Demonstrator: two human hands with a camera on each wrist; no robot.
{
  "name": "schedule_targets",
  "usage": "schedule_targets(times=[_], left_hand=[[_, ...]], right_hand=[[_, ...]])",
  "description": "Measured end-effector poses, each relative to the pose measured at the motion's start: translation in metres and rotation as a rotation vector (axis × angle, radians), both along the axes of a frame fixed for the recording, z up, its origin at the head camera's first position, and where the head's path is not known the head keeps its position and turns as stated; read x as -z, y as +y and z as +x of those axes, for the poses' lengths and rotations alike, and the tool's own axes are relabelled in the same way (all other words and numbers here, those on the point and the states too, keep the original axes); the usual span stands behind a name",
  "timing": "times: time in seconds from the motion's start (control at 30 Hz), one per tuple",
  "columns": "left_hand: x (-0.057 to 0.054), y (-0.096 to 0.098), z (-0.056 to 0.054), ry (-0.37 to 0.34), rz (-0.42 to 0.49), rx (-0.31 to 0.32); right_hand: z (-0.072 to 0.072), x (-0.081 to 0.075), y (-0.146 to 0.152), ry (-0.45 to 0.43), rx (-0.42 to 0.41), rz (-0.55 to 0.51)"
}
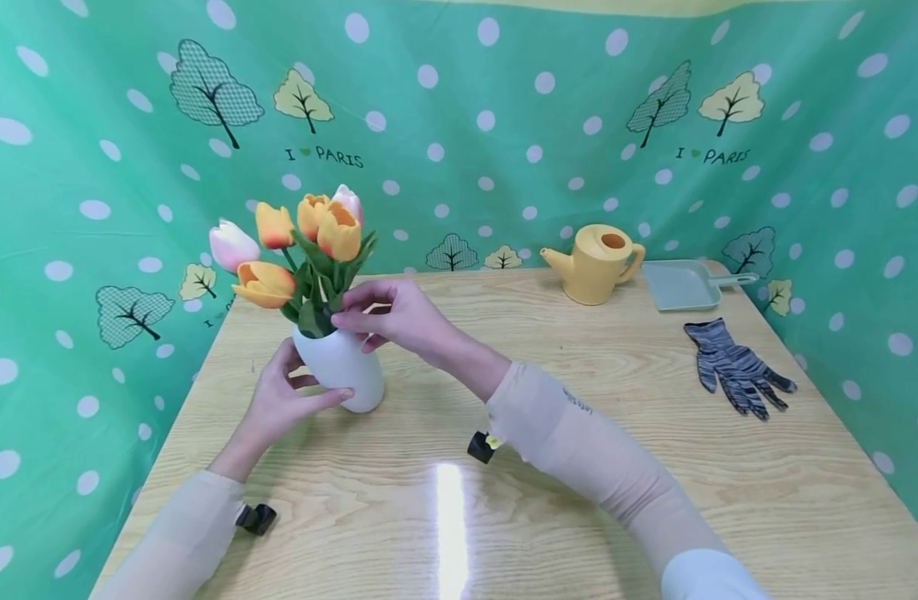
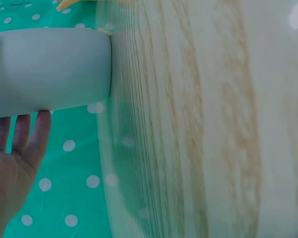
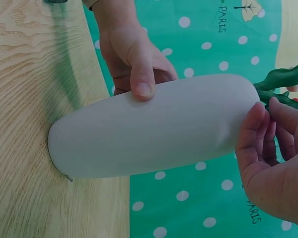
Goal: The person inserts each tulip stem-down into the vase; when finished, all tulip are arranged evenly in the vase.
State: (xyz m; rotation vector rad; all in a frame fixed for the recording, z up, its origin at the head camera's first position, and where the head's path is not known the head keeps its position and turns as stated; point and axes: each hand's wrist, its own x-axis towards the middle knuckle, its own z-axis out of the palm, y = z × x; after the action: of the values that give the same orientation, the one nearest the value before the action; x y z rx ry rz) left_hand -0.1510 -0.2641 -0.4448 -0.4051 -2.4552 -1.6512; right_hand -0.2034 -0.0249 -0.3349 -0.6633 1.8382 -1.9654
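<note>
A white vase [image 1: 343, 367] stands on the table with a bunch of tulips in its mouth, several orange tulips [image 1: 266, 285] and pink-white tulips [image 1: 233, 246] among green leaves [image 1: 319, 275]. My left hand [image 1: 282, 392] holds the vase round its side, the thumb across the front. In the right wrist view that thumb presses on the vase wall [image 3: 154, 129]. At the rim, my right hand [image 1: 398, 317] pinches a green tulip stem between thumb and fingers. Part of this stem is hidden by the fingertips.
At the back right stands a yellow watering can [image 1: 597, 265]. A pale green dustpan [image 1: 682, 286] lies beside it, with a grey knitted glove [image 1: 736, 367] nearer the front. Green dotted cloth [image 1: 459, 108] hangs behind the wooden table [image 1: 564, 375].
</note>
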Motion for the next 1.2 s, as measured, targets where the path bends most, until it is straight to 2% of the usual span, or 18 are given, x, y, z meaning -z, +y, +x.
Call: schedule_targets(times=[0.37, 0.6, 0.7, 0.83, 0.93, 1.0, 1.1, 1.2], left_hand=[[-0.002, 0.002, 0.000, -0.010, 0.000, -0.007], [-0.005, 0.002, -0.002, -0.021, 0.003, -0.014], [-0.006, 0.003, -0.002, -0.040, -0.004, -0.019], [-0.011, 0.003, -0.001, -0.073, -0.058, -0.021], [-0.016, 0.002, 0.000, -0.084, -0.110, -0.010], [-0.021, 0.000, 0.000, -0.071, -0.138, -0.005], [-0.032, -0.005, 0.000, -0.016, -0.184, -0.005], [-0.043, -0.014, 0.000, 0.120, -0.220, 0.012]], right_hand=[[-0.001, 0.011, 0.009, -0.028, 0.015, 0.041], [-0.004, 0.013, 0.022, -0.042, 0.006, 0.074], [-0.006, 0.012, 0.033, -0.027, -0.004, 0.112], [-0.009, 0.009, 0.055, 0.031, -0.011, 0.163], [-0.011, 0.004, 0.077, 0.117, 0.003, 0.194], [-0.012, -0.002, 0.093, 0.227, 0.027, 0.238], [-0.012, -0.012, 0.118, 0.473, 0.084, 0.331], [-0.012, -0.019, 0.145, 0.816, 0.178, 0.437]])
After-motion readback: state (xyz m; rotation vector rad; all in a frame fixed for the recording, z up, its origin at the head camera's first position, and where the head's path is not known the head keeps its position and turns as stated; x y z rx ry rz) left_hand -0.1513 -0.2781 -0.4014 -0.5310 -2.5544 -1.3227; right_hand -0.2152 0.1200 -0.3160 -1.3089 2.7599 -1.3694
